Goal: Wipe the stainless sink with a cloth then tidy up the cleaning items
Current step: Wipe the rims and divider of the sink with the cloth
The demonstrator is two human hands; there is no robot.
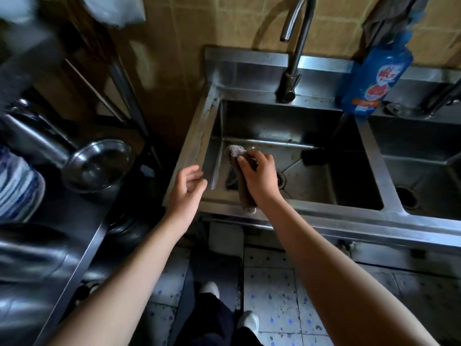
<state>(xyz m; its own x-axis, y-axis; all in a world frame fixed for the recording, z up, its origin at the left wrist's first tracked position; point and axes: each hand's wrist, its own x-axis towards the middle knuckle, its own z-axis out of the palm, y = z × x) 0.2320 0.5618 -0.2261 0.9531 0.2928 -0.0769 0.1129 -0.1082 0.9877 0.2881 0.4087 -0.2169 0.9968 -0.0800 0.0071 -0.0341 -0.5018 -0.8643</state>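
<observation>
The stainless sink (311, 216) has two basins, and both hands are at the left one. My right hand (259, 174) grips a grey-brown cloth (235, 152) low in the basin's left part, near the back corner; a brown end of it hangs over the front rim. A dark pad (232, 179) lies on the basin floor just under that hand. My left hand (187, 189) hovers over the sink's front left rim, fingers loosely curled and apart, holding nothing. A blue detergent bottle (374, 78) stands on the back ledge between the basins.
A tall curved tap (295, 46) rises behind the left basin. A dark object (315, 157) rests at the basin's back right. Left of the sink, a steel shelf (74, 245) carries a metal bowl (99, 164) and stacked blue-and-white plates (17, 183). A cloth hangs top right.
</observation>
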